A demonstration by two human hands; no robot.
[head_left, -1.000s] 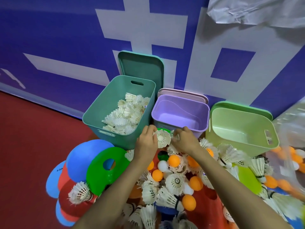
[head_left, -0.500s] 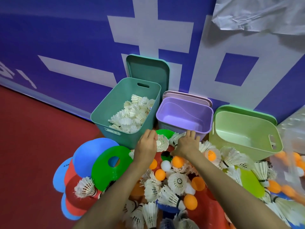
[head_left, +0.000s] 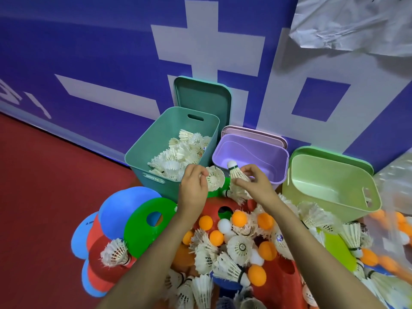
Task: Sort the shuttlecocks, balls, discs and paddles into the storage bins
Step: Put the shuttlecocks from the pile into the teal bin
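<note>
White shuttlecock point(head_left: 214, 178) was pinched in left hand point(head_left: 193, 190) fingers at 4 o'clock of the teal bin point(head_left: 151, 141); right hand point(head_left: 256, 186) fingers gripped a second shuttlecock point(head_left: 235, 173) by the purple bin point(head_left: 256, 148).

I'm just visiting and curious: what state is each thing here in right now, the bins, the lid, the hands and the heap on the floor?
Teal bin: open, part full of sorted shuttlecocks.
Teal lid: off, standing against the wall.
Purple bin: open, nothing seen inside.
Light green bin: open, empty.
Left hand: grips first shuttlecock.
Right hand: pinches second shuttlecock, cork up.
Floor pile: unsorted.
</note>
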